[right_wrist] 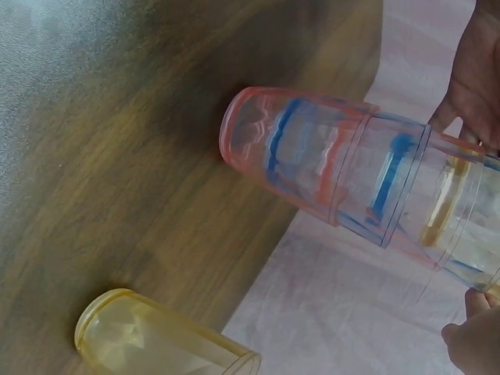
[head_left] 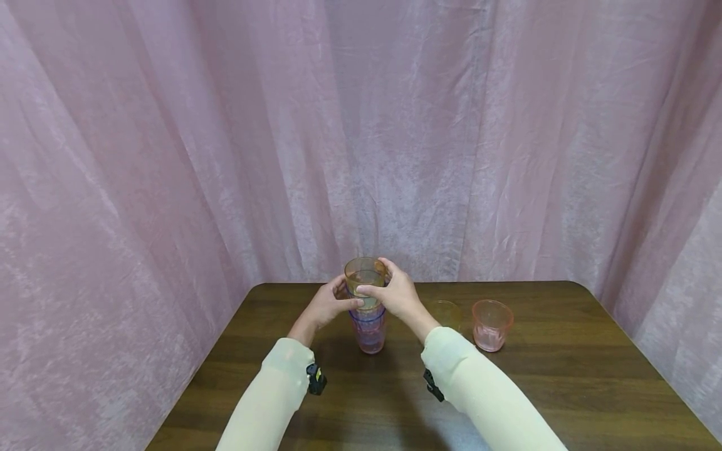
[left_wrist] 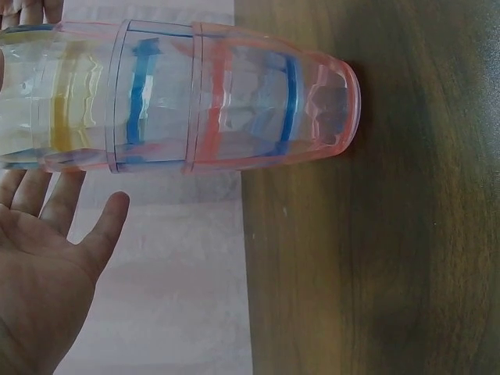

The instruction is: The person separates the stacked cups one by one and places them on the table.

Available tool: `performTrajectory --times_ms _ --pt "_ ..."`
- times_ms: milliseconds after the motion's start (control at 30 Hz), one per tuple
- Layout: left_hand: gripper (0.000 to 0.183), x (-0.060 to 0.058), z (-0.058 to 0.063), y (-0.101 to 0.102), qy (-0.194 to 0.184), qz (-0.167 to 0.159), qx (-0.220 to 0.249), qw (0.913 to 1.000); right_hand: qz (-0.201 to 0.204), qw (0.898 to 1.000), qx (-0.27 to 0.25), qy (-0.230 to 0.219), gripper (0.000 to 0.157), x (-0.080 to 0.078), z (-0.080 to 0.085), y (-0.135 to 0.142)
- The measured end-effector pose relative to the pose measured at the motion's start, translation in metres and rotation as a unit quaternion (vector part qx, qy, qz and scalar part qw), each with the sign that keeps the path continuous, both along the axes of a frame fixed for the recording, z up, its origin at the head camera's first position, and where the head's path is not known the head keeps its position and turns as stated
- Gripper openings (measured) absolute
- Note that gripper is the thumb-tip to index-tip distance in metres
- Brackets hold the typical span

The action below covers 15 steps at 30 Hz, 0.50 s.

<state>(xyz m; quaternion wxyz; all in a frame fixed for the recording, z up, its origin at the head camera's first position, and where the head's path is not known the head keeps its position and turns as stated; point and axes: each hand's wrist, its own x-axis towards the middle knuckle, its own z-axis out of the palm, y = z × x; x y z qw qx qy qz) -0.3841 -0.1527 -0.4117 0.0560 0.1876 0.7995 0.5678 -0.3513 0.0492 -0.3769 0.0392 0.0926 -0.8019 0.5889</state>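
A tall stack of clear plastic cups (head_left: 369,329) with pink, blue and yellow tints stands upright on the wooden table, pink cup lowest. At its top is a yellow cup (head_left: 361,269). My left hand (head_left: 327,307) grips the upper stack from the left, thumb in front and fingers behind; its little finger stands apart from the cups in the left wrist view. From the right, my right hand (head_left: 402,294) holds the yellow cup, thumb across its front and fingers at its far side. In the right wrist view only a few right fingertips (right_wrist: 476,332) show.
Right of the stack, a separate yellow cup (right_wrist: 156,336) stands on the table (head_left: 536,376), partly hidden by the right forearm in the head view. A pink cup (head_left: 492,326) is farther right. Pink curtains (head_left: 395,138) hang behind the table's back edge.
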Motion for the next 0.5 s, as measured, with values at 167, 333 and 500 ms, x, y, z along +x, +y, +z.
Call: performTrajectory --times_ms 167,333,500 --pt "0.074 -0.001 -0.004 0.0011 0.015 0.006 0.007 0.9999 0.004 1.0 0.001 0.0 0.094 -0.0002 -0.0005 0.0004" --pt "0.079 0.0013 -0.0031 0.0031 0.028 0.012 0.002 0.9995 0.0 1.0 0.007 0.0 0.094 -0.0006 0.0008 0.0005" --pt "0.078 0.0019 -0.0024 0.0041 0.028 0.022 -0.008 0.9993 0.0 1.0 0.021 0.0 0.094 -0.0009 0.0037 0.0019"
